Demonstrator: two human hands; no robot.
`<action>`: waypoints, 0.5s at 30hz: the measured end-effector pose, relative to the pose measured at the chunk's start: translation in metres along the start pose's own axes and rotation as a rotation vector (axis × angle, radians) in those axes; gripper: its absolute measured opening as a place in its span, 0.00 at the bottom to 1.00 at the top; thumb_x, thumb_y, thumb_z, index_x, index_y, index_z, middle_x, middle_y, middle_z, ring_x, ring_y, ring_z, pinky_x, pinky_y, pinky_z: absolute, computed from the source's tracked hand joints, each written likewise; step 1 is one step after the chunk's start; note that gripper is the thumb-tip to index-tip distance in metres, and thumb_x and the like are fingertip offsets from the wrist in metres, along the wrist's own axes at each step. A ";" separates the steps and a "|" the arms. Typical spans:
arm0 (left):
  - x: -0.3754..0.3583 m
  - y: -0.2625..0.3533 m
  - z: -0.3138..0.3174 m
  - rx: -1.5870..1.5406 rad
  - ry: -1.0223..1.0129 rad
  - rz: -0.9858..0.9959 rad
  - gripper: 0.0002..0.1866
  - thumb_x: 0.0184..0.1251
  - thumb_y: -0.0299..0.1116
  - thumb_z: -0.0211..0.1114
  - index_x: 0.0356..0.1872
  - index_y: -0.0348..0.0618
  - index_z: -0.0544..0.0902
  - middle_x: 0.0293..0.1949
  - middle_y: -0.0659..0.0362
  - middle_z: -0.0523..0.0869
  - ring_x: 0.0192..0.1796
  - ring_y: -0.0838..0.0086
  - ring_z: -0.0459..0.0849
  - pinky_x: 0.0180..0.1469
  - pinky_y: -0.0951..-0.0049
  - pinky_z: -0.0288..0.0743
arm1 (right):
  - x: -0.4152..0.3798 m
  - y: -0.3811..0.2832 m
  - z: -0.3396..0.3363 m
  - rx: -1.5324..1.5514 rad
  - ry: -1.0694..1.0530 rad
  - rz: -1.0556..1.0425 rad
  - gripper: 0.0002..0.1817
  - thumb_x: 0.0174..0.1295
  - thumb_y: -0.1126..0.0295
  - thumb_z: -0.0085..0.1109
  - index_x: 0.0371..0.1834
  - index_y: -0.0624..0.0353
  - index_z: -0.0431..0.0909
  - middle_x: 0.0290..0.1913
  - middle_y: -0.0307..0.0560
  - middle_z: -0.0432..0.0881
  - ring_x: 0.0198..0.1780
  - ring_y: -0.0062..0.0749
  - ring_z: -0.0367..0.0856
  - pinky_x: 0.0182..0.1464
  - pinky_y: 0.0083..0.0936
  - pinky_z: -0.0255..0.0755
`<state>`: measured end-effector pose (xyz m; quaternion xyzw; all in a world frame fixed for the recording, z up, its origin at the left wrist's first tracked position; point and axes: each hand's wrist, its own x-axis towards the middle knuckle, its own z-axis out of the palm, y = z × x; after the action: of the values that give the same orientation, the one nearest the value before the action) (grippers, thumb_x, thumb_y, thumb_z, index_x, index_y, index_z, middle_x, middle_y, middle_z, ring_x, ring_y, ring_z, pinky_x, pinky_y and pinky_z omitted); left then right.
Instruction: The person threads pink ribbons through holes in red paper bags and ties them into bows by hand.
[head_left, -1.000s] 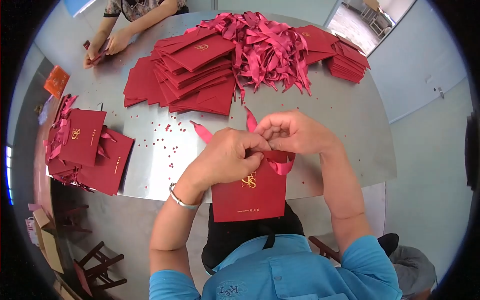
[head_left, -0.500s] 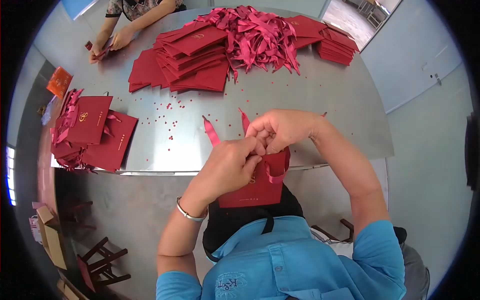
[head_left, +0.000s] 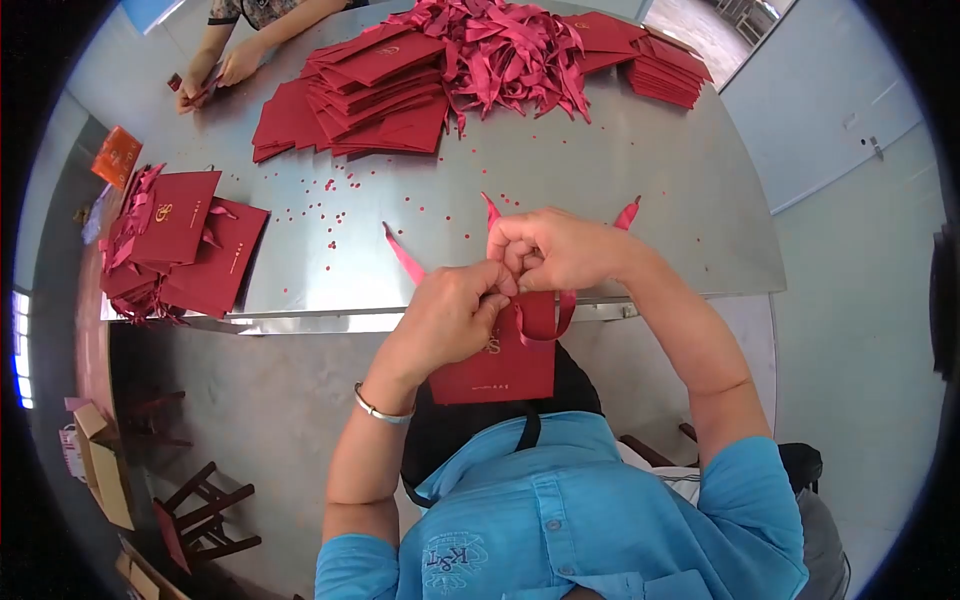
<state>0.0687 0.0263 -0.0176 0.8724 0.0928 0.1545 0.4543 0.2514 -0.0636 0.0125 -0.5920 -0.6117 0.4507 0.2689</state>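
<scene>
1. Reaching in from seven o'clock with left arm (head_left: 365, 465), from four with right arm (head_left: 695, 335), both bent.
2. Pinching with left hand (head_left: 445, 315), thumb against curled fingers.
3. Arching right hand (head_left: 562, 250) at left hand's two o'clock, fingers curled inward.
4. Meeting near centre, fingertips apparently touching, partly hidden.

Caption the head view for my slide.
Two hands work pink ribbon at the top edge of a red bag.
</scene>
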 end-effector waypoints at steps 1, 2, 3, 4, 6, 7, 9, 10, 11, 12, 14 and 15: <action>0.003 0.000 -0.001 0.006 -0.009 0.005 0.05 0.57 0.19 0.63 0.34 0.37 0.81 0.25 0.54 0.83 0.26 0.72 0.81 0.31 0.72 0.74 | 0.001 0.001 -0.002 0.002 0.003 -0.001 0.15 0.49 0.85 0.57 0.42 0.61 0.73 0.26 0.36 0.82 0.23 0.16 0.66 0.28 0.18 0.62; 0.005 0.000 -0.002 0.013 -0.019 0.010 0.05 0.57 0.19 0.64 0.34 0.37 0.81 0.25 0.54 0.83 0.26 0.72 0.81 0.31 0.72 0.74 | 0.003 0.002 -0.005 0.013 -0.015 -0.010 0.15 0.50 0.85 0.58 0.41 0.61 0.73 0.26 0.35 0.82 0.23 0.16 0.66 0.28 0.18 0.62; 0.008 -0.002 -0.003 0.016 -0.022 0.012 0.05 0.57 0.19 0.64 0.34 0.37 0.81 0.25 0.54 0.83 0.26 0.72 0.81 0.31 0.72 0.74 | 0.004 0.003 -0.007 0.023 -0.031 -0.020 0.15 0.50 0.84 0.58 0.41 0.61 0.73 0.26 0.35 0.82 0.23 0.15 0.66 0.28 0.18 0.62; 0.010 -0.005 -0.002 0.012 -0.018 0.021 0.05 0.56 0.21 0.64 0.33 0.39 0.81 0.26 0.52 0.84 0.28 0.63 0.82 0.31 0.67 0.75 | 0.004 0.003 -0.009 0.023 -0.026 -0.022 0.15 0.50 0.84 0.58 0.41 0.61 0.73 0.26 0.35 0.82 0.23 0.15 0.66 0.28 0.18 0.62; 0.013 -0.006 -0.003 0.008 -0.013 0.028 0.05 0.54 0.22 0.64 0.33 0.40 0.81 0.27 0.51 0.84 0.29 0.55 0.83 0.32 0.62 0.76 | 0.006 0.005 -0.011 0.007 -0.008 -0.033 0.14 0.50 0.84 0.59 0.41 0.61 0.73 0.27 0.36 0.82 0.24 0.15 0.68 0.29 0.18 0.64; 0.013 -0.004 -0.004 0.022 -0.024 -0.003 0.04 0.56 0.21 0.64 0.33 0.39 0.81 0.26 0.53 0.84 0.28 0.63 0.83 0.32 0.67 0.75 | 0.007 0.009 -0.011 0.006 -0.007 -0.034 0.14 0.50 0.84 0.59 0.41 0.61 0.73 0.27 0.36 0.82 0.24 0.15 0.68 0.29 0.18 0.64; 0.010 -0.003 -0.002 0.036 -0.034 -0.034 0.04 0.58 0.20 0.63 0.34 0.38 0.80 0.25 0.54 0.83 0.27 0.71 0.82 0.32 0.72 0.74 | 0.010 0.016 -0.014 -0.042 0.156 -0.032 0.14 0.50 0.82 0.59 0.41 0.66 0.73 0.29 0.43 0.83 0.30 0.24 0.78 0.36 0.23 0.72; 0.006 -0.002 0.001 -0.011 -0.027 0.034 0.04 0.58 0.20 0.63 0.34 0.38 0.80 0.25 0.54 0.83 0.27 0.71 0.82 0.32 0.72 0.75 | 0.007 0.017 -0.017 -0.039 0.159 -0.031 0.14 0.50 0.82 0.59 0.41 0.66 0.73 0.29 0.43 0.83 0.30 0.24 0.78 0.36 0.23 0.72; 0.003 -0.002 0.004 -0.057 -0.016 0.099 0.04 0.58 0.20 0.63 0.34 0.38 0.81 0.25 0.54 0.83 0.26 0.70 0.82 0.32 0.72 0.75 | 0.005 0.019 -0.022 -0.016 0.201 -0.029 0.14 0.51 0.82 0.59 0.41 0.63 0.72 0.30 0.41 0.83 0.29 0.20 0.76 0.34 0.21 0.70; 0.002 -0.003 0.005 -0.056 -0.012 0.097 0.04 0.58 0.20 0.63 0.34 0.38 0.81 0.25 0.54 0.83 0.26 0.70 0.82 0.32 0.72 0.75 | 0.005 0.020 -0.026 0.004 0.242 -0.028 0.14 0.52 0.83 0.60 0.42 0.61 0.72 0.31 0.38 0.82 0.29 0.16 0.74 0.33 0.18 0.69; 0.003 -0.004 0.006 -0.057 0.037 0.003 0.04 0.58 0.21 0.63 0.35 0.38 0.80 0.25 0.53 0.83 0.26 0.67 0.82 0.32 0.71 0.75 | 0.008 0.023 -0.026 -0.046 0.280 -0.034 0.14 0.52 0.82 0.60 0.42 0.60 0.71 0.30 0.39 0.81 0.29 0.18 0.75 0.33 0.19 0.70; 0.003 -0.003 0.006 -0.057 0.036 0.009 0.04 0.58 0.21 0.63 0.35 0.38 0.80 0.25 0.53 0.83 0.26 0.67 0.82 0.32 0.71 0.75 | 0.009 0.025 -0.026 -0.099 0.321 -0.039 0.14 0.53 0.81 0.60 0.42 0.60 0.71 0.30 0.39 0.81 0.28 0.19 0.75 0.33 0.20 0.70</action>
<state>0.0737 0.0244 -0.0225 0.8567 0.0929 0.1748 0.4764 0.2845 -0.0511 0.0009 -0.6571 -0.5936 0.3142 0.3423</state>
